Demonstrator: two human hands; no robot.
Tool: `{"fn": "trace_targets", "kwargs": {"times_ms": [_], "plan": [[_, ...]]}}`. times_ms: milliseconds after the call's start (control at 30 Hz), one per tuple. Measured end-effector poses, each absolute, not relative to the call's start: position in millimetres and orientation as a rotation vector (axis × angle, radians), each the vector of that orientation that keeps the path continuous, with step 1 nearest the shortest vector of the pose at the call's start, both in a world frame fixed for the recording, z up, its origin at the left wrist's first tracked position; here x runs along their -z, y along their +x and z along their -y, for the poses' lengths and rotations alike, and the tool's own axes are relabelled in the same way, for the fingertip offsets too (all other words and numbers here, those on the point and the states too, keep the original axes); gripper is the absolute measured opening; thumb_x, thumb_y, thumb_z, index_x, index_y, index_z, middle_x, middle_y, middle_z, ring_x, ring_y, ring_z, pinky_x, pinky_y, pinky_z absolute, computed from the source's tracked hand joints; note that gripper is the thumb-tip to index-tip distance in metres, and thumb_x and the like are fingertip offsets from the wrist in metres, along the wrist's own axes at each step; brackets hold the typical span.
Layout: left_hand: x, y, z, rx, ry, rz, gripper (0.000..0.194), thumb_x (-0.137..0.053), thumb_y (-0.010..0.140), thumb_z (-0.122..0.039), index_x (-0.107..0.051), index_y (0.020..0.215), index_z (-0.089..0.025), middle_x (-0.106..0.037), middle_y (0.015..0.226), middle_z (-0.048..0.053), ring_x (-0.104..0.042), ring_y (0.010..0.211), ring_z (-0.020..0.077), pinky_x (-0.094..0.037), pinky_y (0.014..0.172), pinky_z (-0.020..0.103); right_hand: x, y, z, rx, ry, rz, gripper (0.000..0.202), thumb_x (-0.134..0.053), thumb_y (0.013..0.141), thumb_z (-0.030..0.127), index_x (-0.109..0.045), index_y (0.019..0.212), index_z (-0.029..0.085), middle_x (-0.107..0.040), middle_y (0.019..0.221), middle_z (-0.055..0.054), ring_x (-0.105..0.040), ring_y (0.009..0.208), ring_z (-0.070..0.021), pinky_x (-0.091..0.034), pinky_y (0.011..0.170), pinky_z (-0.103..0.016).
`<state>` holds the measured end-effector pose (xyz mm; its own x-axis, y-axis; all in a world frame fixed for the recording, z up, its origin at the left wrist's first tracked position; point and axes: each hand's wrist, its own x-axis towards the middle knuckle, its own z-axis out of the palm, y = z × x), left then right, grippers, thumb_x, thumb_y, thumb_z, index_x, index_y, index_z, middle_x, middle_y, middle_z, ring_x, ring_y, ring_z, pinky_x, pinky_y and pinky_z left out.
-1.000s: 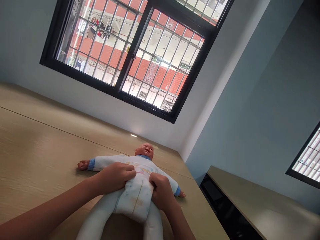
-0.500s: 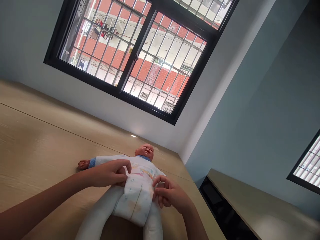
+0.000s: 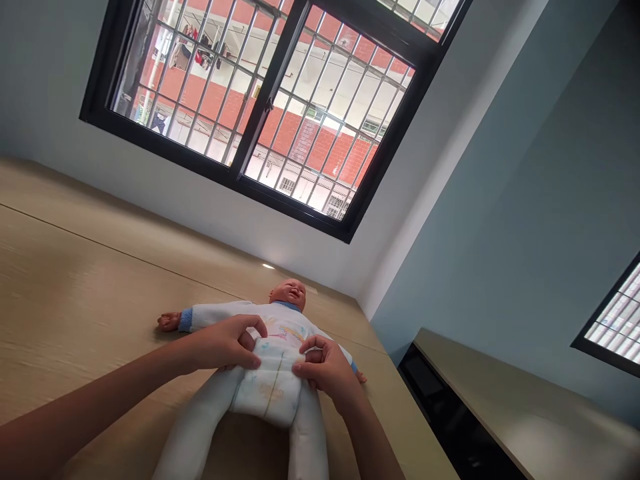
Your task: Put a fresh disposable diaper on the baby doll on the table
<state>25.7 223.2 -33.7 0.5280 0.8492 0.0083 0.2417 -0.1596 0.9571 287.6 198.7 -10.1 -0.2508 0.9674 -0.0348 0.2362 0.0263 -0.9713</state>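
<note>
A baby doll (image 3: 291, 321) lies on its back on the wooden table (image 3: 90, 293), head away from me. It wears a white top with blue cuffs and collar, and its white legs stretch toward me. A white diaper (image 3: 270, 390) with faint prints and a yellowish centre line covers its front between the legs. My left hand (image 3: 235, 343) grips the diaper's upper left edge between thumb and fingers. On the upper right edge, my right hand (image 3: 323, 367) pinches the diaper the same way. Some fingertips of both hands are hidden.
Beyond the table's back edge is a wall with a black-framed barred window (image 3: 240, 177). A lower wooden surface (image 3: 500, 387) with a dark front stands at the right, apart from the table. A second window (image 3: 617, 320) shows at the far right.
My right hand has moved inward and up onto the diaper, and my left thumb presses further over it. The diaper's front sits higher, and the doll's right-side hand has come into view.
</note>
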Motion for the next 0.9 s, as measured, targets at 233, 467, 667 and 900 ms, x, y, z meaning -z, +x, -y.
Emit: {"fn": "trace_targets", "kwargs": {"times_ms": [233, 467, 667, 900], "plan": [[12, 16, -207, -0.72, 1.61, -0.68, 0.036, -0.072, 0.081, -0.05, -0.061, 0.096, -0.02, -0.059, 0.069, -0.003, -0.047, 0.049, 0.0071, -0.028, 0.041, 0.018, 2, 302, -194, -1.323, -1.081, 1.496, 0.043, -0.083, 0.068, 0.05, -0.059, 0.08, 0.017, -0.061, 0.059, 0.005, -0.039, 0.039, -0.0035, -0.019, 0.039, -0.021], [13, 11, -213, -0.549, 1.307, -0.727, 0.052, -0.078, 0.074, -0.051, -0.062, 0.114, -0.022, -0.073, 0.114, 0.011, -0.071, 0.08, 0.0177, -0.051, 0.057, 0.02, 6, 293, -194, -1.459, -1.163, 1.359, 0.047, -0.084, 0.066, 0.045, -0.065, 0.095, 0.014, -0.075, 0.094, -0.011, -0.071, 0.07, -0.0144, -0.047, 0.058, -0.02], [41, 8, -246, -0.95, 1.526, -0.954, 0.043, -0.071, 0.078, -0.058, -0.059, 0.089, -0.019, -0.064, 0.074, -0.001, -0.056, 0.058, 0.0119, -0.046, 0.055, 0.023, 36, 310, -225, -0.808, -1.291, 1.429, 0.033, -0.073, 0.071, 0.046, -0.063, 0.078, 0.015, -0.062, 0.065, -0.001, -0.052, 0.052, -0.0112, -0.039, 0.046, -0.023], [57, 40, -256, -0.963, 1.976, -1.105, 0.051, -0.047, 0.089, -0.066, -0.046, 0.068, -0.02, -0.049, 0.064, -0.002, -0.044, 0.062, 0.0153, -0.031, 0.058, 0.028, 38, 280, -218, -0.547, -1.209, 1.782, 0.022, -0.07, 0.079, 0.036, -0.075, 0.082, 0.015, -0.068, 0.077, -0.004, -0.054, 0.069, -0.0152, -0.045, 0.066, -0.028]]}}
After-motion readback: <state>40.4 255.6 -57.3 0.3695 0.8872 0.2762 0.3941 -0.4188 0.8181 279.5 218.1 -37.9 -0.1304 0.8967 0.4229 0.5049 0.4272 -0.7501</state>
